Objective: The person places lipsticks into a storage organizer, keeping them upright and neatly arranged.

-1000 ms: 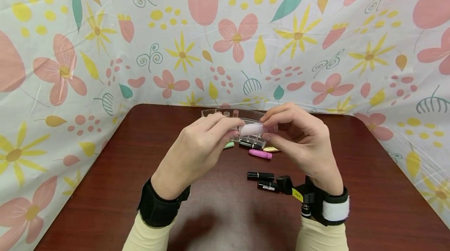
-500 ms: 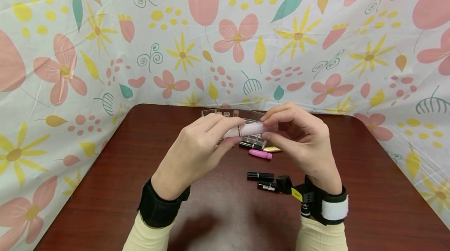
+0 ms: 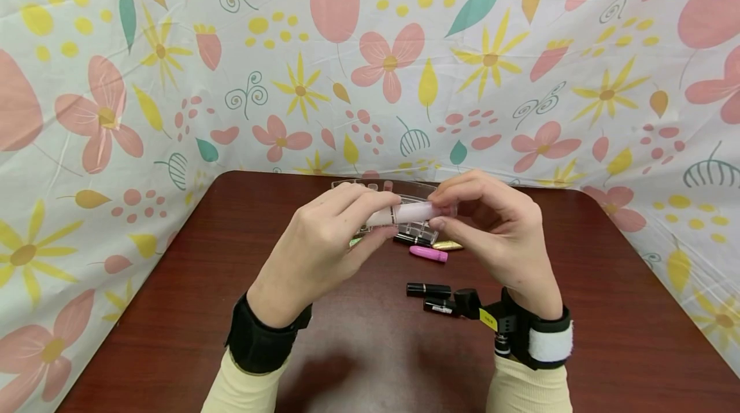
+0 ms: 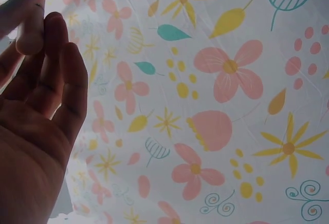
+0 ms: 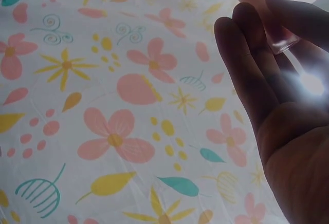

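Note:
My left hand (image 3: 329, 233) and right hand (image 3: 500, 227) hold a pale pink lipstick tube (image 3: 413, 212) between them, level above the far part of the table. Left fingers and thumb pinch its left part, beside small dark lettering. At its clear right end, the right thumb and fingertips grip it. The left wrist view shows the rounded end of the tube (image 4: 32, 34) against the left fingers. In the right wrist view, the tube's clear end (image 5: 281, 41) lies between the right thumb and fingers.
Behind the hands stands a clear plastic organizer (image 3: 416, 190), partly hidden. Before it lie a black tube (image 3: 412, 240), a pink tube (image 3: 428, 254) and a gold one (image 3: 448, 245). Two black tubes (image 3: 428, 289) lie nearer. A flowered curtain (image 3: 370, 79) hangs behind the table (image 3: 370, 349).
My left thumb has dropped lower and the left grip has loosened, baring more of the tube and its lettering. The right hand has hardly moved.

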Tool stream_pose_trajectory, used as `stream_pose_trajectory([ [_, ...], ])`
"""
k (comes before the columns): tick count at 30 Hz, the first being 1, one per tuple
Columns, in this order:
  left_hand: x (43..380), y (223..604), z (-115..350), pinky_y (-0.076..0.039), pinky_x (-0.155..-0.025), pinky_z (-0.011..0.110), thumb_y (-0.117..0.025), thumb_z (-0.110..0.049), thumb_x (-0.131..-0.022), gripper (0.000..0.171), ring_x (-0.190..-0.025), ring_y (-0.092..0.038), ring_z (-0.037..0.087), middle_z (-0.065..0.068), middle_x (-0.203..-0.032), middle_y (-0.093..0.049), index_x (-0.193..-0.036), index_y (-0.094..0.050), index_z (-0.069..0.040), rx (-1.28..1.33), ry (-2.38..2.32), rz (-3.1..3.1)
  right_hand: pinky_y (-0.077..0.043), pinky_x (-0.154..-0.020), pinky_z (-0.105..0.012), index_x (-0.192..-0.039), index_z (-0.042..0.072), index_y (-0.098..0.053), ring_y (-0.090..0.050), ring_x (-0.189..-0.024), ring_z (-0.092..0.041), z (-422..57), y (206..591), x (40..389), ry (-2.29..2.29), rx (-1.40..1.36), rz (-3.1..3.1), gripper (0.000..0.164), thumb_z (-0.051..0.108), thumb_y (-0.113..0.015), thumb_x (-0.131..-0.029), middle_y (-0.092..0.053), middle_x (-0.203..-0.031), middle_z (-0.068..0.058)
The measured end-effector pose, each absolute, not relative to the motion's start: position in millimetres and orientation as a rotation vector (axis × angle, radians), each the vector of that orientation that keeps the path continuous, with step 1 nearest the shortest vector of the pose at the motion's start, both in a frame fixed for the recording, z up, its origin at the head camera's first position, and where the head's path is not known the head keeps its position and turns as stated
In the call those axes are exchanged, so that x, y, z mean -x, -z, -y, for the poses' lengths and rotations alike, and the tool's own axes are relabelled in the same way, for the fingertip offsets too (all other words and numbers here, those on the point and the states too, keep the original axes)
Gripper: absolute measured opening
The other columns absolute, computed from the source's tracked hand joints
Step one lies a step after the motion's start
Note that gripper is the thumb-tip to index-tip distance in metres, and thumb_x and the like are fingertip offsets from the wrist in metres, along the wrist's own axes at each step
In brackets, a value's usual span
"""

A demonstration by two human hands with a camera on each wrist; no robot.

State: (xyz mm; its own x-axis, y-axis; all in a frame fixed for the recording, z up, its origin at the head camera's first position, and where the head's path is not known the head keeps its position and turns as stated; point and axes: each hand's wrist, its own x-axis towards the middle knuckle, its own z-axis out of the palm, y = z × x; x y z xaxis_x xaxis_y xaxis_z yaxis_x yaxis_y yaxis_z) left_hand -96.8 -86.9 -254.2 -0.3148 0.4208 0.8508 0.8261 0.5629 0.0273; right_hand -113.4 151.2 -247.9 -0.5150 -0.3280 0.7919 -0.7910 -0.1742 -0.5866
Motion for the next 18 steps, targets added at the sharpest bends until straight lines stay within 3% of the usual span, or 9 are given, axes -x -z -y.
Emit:
stream_pose_trajectory([
  [10, 97.1, 252.7, 84.8, -0.055, -0.093, 0.024, -0.077, -0.015, -0.092, 0.02, -0.106, -0.067, 0.015, 0.004, -0.108, -0.069, -0.11, -0.072, -0.008, 1.017, 0.634, 1.899, -0.06, -0.063, -0.029, -0.102, -0.016, -0.066, -0.067, -0.074, -0.019, -151.7, 248.5, 113.8, -1.745, -1.269, 1.725, 0.033, -0.032, -0.068, -0.073, -0.068, -0.1, -0.015],
  [18, 98.0, 254.3, 88.7, -0.056, -0.089, 0.025, -0.077, -0.021, -0.092, 0.031, -0.101, -0.068, 0.014, 0.003, -0.112, -0.071, -0.119, -0.07, -0.009, 0.996, 0.635, 1.957, -0.06, -0.063, -0.029, -0.101, -0.015, -0.067, -0.067, -0.074, -0.02, -151.7, 248.5, 113.9, -1.726, -1.251, 1.733, 0.033, -0.032, -0.069, -0.073, -0.069, -0.101, -0.015],
])
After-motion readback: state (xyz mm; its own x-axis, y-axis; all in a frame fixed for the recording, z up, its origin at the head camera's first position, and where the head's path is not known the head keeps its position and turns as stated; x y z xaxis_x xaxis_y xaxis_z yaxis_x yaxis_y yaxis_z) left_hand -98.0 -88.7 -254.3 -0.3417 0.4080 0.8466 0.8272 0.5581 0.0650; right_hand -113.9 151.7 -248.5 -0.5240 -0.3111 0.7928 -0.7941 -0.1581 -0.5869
